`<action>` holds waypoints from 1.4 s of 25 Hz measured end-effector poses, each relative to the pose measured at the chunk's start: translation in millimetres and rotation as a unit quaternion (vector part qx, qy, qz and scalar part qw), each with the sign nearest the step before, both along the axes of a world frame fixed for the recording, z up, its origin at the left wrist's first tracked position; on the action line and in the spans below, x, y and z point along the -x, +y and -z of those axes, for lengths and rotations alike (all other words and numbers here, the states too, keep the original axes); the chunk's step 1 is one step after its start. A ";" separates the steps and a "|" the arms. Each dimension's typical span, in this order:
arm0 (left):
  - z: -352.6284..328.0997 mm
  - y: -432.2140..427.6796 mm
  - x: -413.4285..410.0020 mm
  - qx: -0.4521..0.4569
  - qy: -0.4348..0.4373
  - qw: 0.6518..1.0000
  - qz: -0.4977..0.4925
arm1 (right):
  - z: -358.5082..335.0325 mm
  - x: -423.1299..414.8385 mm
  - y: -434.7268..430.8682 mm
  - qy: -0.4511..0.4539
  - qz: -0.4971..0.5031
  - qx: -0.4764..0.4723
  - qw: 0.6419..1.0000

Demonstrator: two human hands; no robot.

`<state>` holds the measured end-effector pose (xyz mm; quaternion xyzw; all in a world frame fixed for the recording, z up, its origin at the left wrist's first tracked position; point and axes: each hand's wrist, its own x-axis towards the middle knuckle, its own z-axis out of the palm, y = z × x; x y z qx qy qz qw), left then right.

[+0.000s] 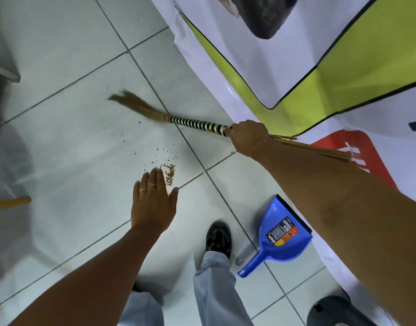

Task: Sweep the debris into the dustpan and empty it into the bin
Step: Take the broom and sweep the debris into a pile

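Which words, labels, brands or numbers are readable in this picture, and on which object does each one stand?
Nothing can be read with certainty.
Sticker on the blue dustpan: its print is too small and blurred.
Red patch on the white banner: white letter shapes, cut off by the right arm.
Dark marks at the banner's right edge: cropped.

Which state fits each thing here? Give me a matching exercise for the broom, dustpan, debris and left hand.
Things:
1. broom
2. dustpan
3. debris
4. left hand

States:
A. lying on the floor, nobody holding it
B. open and holding nothing
C. gripped in the right hand
D. small brown heap on a tile

Pairs: 1-C, 2-A, 3-D, 4-B
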<state>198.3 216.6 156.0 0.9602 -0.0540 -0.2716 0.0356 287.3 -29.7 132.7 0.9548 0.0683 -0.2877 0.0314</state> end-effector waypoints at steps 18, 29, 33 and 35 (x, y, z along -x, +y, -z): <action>-24.5 56.6 43.8 -0.003 0.004 1.000 0.031 | -20.1 206.3 -39.9 -0.003 0.241 0.018 0.970; -45.4 148.1 48.5 0.023 -0.013 0.988 0.151 | -55.9 325.7 142.3 0.072 0.279 0.017 0.957; -68.0 195.9 54.7 0.025 -0.019 0.977 0.210 | -76.2 377.0 239.1 0.018 0.431 -0.027 0.902; -78.2 213.6 63.3 0.023 -0.013 0.975 0.222 | -88.5 391.3 288.0 0.019 0.544 -0.052 0.837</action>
